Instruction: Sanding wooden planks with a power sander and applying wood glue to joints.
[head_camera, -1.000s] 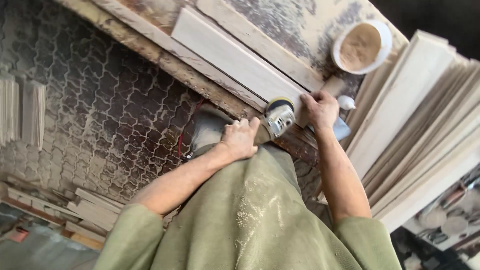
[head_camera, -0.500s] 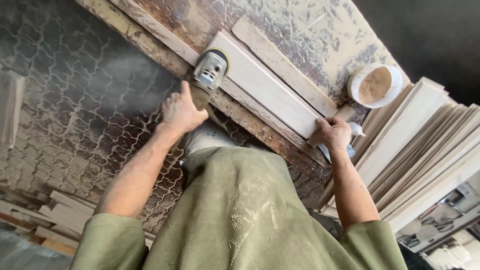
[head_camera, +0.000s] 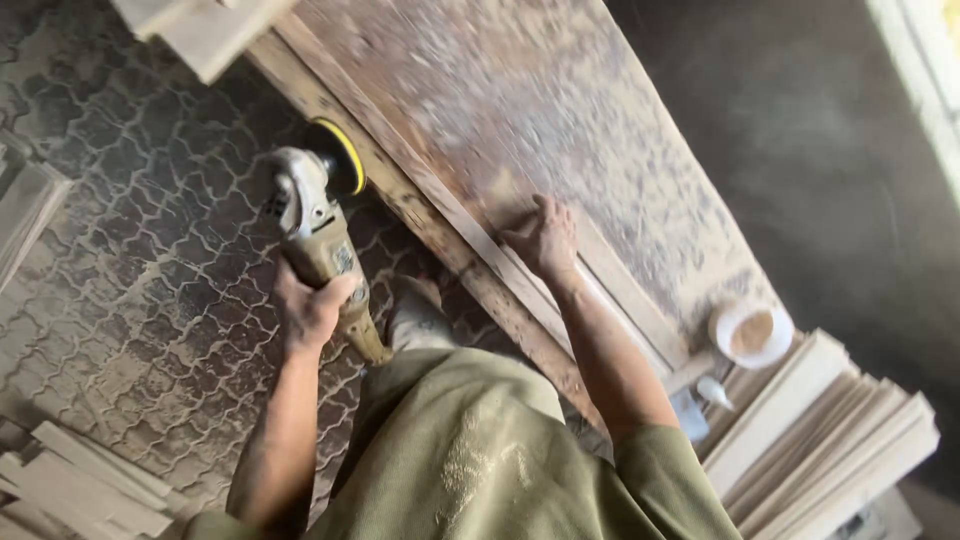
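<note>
left hand (head_camera: 308, 308) wrapped tight round the sander (head_camera: 318, 225), pad lifted off the bench (head_camera: 520, 90) and out over the floor (head_camera: 130, 290) | right hand (head_camera: 543, 238) open, fingers spread flat on the board (head_camera: 610, 285) to hold it down near the bench edge | bowl (head_camera: 751, 333) of dust at the far end | planks (head_camera: 830, 430) stacked beside it

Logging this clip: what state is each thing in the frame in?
Left hand: gripping the sander's body.
Sander: lifted off the bench, disc facing sideways.
Right hand: flat on the plank.
Plank: lying flat on the workbench.
Bowl: upright, holding sawdust.
Stacked boards: piled beside the bench.
</note>
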